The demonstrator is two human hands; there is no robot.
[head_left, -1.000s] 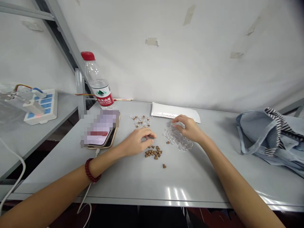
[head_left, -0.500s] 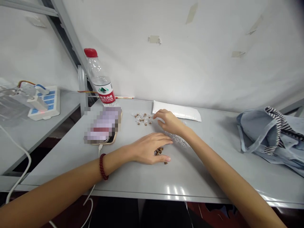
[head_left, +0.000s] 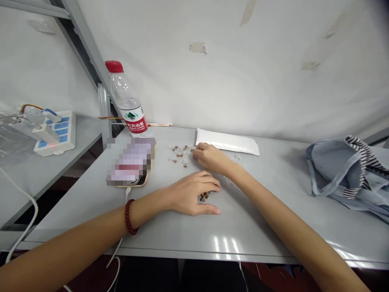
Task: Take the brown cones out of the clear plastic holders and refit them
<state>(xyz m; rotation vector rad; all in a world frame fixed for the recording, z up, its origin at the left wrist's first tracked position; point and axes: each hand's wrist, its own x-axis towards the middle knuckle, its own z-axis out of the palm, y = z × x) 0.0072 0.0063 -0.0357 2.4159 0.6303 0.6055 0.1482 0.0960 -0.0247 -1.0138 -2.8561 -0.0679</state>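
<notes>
My left hand rests on the grey table, curved around a small heap of brown pellets that it partly hides. My right hand has its bunched fingertips at the edge of a scattered group of small clear pieces with brown pellets in them. Anything between those fingertips is hidden. Loose clear plastic pieces lie partly under my right wrist. A white padded envelope lies just beyond my right hand.
A phone in a tan case, with a white charging cable, lies left of my hands. A red-capped water bottle stands behind it. A denim tote bag lies at the right. A power strip sits on a lower-left shelf.
My right hand has moved left from above the clear pieces to the scattered group. My left hand has shifted slightly toward me and left beside the pellets. The view has barely moved.
</notes>
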